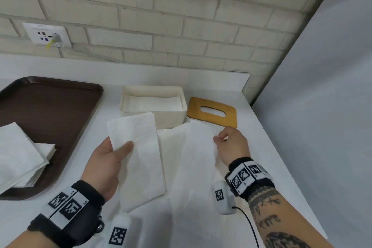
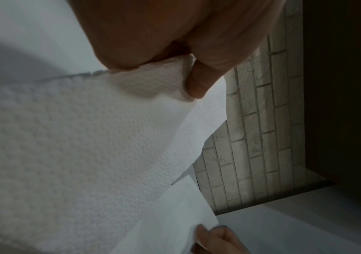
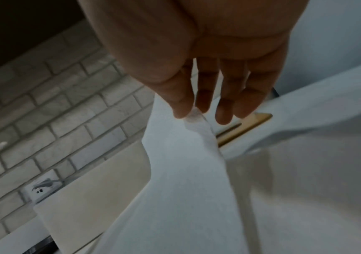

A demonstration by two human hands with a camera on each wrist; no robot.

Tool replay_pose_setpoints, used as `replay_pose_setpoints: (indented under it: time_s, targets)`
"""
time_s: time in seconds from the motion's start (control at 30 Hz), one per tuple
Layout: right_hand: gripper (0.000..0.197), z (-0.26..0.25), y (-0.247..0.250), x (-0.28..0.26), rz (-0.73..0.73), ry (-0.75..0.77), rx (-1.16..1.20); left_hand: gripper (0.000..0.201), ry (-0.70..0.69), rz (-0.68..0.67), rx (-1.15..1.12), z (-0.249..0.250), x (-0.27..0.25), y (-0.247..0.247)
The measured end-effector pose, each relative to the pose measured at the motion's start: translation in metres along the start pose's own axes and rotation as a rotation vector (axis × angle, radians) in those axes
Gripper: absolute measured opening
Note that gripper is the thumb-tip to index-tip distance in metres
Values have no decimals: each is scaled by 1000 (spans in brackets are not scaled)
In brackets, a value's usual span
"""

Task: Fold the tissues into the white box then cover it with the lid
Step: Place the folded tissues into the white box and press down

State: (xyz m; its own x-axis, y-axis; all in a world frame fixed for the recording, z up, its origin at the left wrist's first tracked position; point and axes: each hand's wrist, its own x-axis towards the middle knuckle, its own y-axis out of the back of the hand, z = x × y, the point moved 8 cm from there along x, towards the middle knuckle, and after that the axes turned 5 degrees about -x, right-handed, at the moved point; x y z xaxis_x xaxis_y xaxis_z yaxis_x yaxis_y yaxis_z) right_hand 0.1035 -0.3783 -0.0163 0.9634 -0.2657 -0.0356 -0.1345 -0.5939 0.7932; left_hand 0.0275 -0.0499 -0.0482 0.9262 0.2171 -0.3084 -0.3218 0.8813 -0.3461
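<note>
Left hand (image 1: 106, 159) palm-up pinching tissue (image 1: 138, 147), right hand (image 1: 231, 143) pinching another

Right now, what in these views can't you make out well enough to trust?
- How many tissues lie in the box: head view, its near wall and the left hand's tissue cover the inside.
- Depth of the stack on the tray: cut off by the left edge.
- Whether the right hand pinches one sheet or several: right wrist view is blurred.
- Lid in the right wrist view: only a sliver behind the fingers.
</note>
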Motion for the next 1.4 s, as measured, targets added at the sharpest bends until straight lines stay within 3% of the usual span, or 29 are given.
replay_pose_setpoints:
  time_s: [0.2,0.4,0.63,0.93,1.4]
  targets:
    - [29,-10,39,-7,6,46,395,26,7,-7,-9,2,1,-9]
    - [20,-44,53,-21,-76,183,687,23,6,-20,-33,7,-2,-23]
    - [15,-99,50,-56,-161,387,681,27,-8,-101,-129,18,-12,-46]
    - [8,-125,-15,-60,-130,300,514,36,1,-219,-226,17,-28,-71]
    - [12,-129,-25,-65,-123,312,449,30,0,-241,-199,13,-32,-72]
